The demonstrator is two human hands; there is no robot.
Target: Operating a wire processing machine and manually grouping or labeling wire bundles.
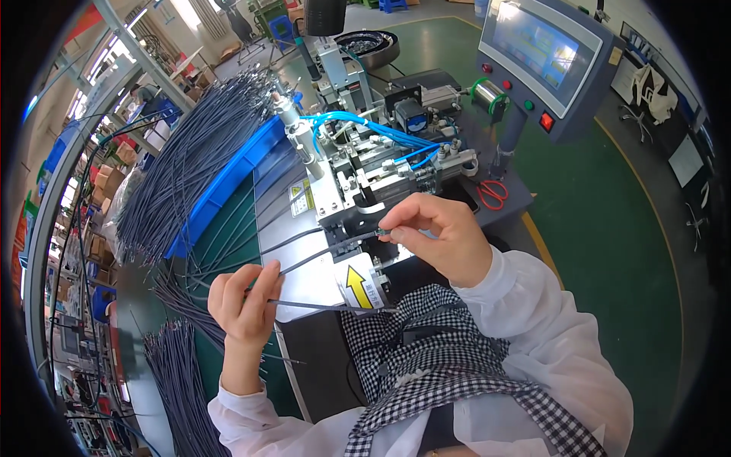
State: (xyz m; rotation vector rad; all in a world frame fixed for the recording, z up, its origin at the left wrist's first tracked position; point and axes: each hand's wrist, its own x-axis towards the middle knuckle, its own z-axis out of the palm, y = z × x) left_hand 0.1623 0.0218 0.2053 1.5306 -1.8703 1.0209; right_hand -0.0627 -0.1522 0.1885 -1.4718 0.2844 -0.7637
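Silver metal machine with blue hoses (384,183) stands just beyond the right hand (451,238), the nearer one. Right hand: thumb and forefinger pinched together on one end of a long, thin, dark-grey cable (329,250). Left hand (245,302): fingers curled nearly closed on its lower run. Cable lies between the hands, leftward of the right, long axis slanting away and rightward. Tip (382,232) small, at right fingertips.

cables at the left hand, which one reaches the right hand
The upper cable, running from the left hand to the right hand, which pinches its end; the lower cable ends before the checked apron.
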